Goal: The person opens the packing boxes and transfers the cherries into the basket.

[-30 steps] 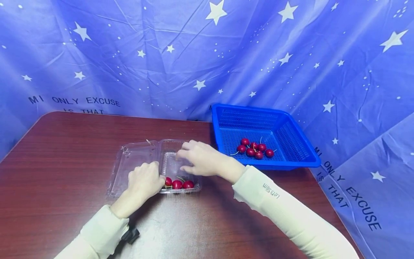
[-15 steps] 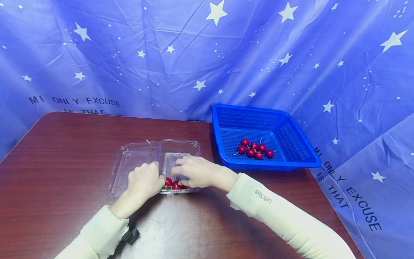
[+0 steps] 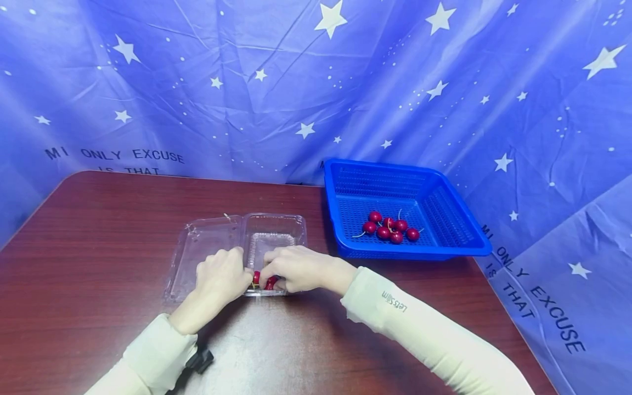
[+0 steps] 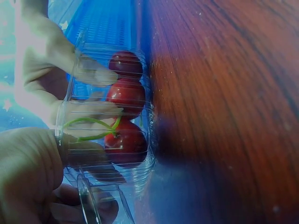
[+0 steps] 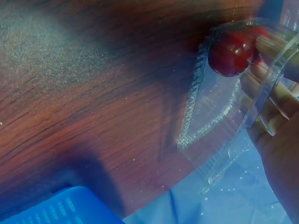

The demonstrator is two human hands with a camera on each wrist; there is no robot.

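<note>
A clear plastic clamshell box (image 3: 274,219) lies with its lid (image 3: 195,244) folded out to the left. My left hand (image 3: 222,277) grips its near edge by the hinge, thumb inside. Three red cherries (image 4: 125,144) line the near wall inside, the nearest to my left hand with green stems. My right hand (image 3: 300,269) is down in the box. In the left wrist view its thumb and fingers pinch the middle cherry (image 4: 125,95) through the clear wall. The third cherry (image 5: 229,55) sits beside the right thumb, mostly hidden in the head view.
A blue plastic basket (image 3: 340,241) stands at the back right of the brown wooden table (image 3: 123,219), with several stemmed cherries (image 3: 390,226) on its floor. A blue star-patterned cloth (image 3: 276,93) hangs behind the table and along its right side.
My right hand has come down and toward the near wall of the box, its fingers closing about the middle cherry. The left hand stays on the box edge.
</note>
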